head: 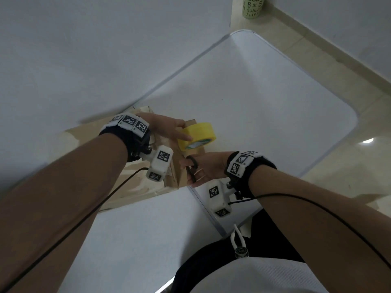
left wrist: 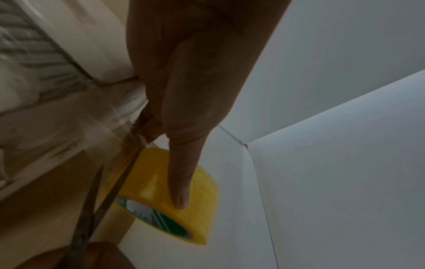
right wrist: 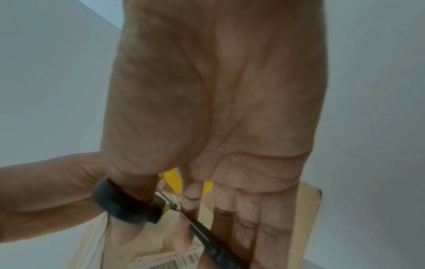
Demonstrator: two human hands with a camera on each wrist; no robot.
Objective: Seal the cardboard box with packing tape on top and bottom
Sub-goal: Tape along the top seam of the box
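Note:
A worn cardboard box (head: 135,187) lies on the white table, with a barcode label (right wrist: 170,260) on it. A yellow tape roll (head: 196,136) sits just off the box's right corner. My left hand (head: 169,127) holds the roll, one finger lying straight along its outer face (left wrist: 181,182). A strip of tape runs from the roll to the box edge. My right hand (head: 196,172) grips black-handled scissors (head: 192,166), thumb through one loop (right wrist: 124,205). The scissor blades (left wrist: 98,200) stand apart at the tape strip beside the roll.
The white table (head: 254,102) has rounded corners, and a second white surface (head: 137,240) adjoins it on the near side. A pale green cup (head: 252,6) stands on the beige floor (head: 338,166) at the top. Wrist-camera cables trail along both forearms.

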